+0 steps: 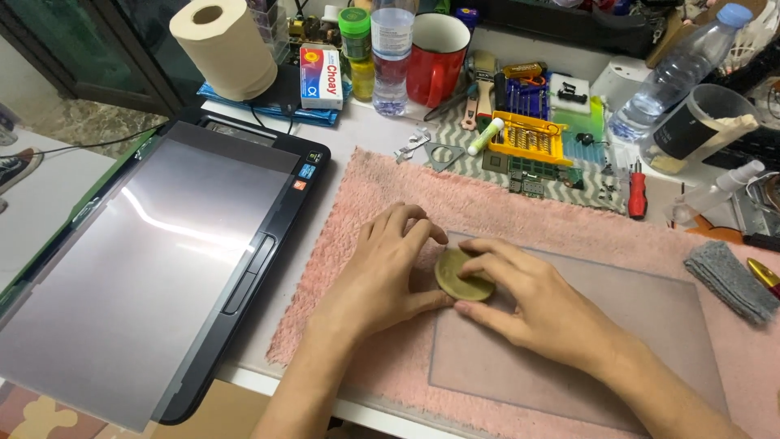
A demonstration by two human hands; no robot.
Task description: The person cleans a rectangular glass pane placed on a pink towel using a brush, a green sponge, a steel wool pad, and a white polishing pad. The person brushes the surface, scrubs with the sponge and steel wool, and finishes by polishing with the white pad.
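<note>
Pink fluffy mat [520, 215] lies under my left hand [382, 276] and right hand [536, 309], whose fingers pinch a round olive disc [461, 276]. At 11 o'clock I see a small red-white box [319, 78] on the white desk [357, 134].

Left of the hands lies a dark open laptop [162, 268]. Beyond them stand a paper roll [225, 46], a red mug [435, 58], a clear bottle [392, 57] and a yellow tool tray [528, 136]; a grey cloth [730, 280] lies to their right.

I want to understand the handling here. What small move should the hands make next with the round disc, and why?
Probably lift the olive round disc slightly off the grey mat. The left hand and right hand pinch its edge from both sides, but it appears to lie flat.
</note>
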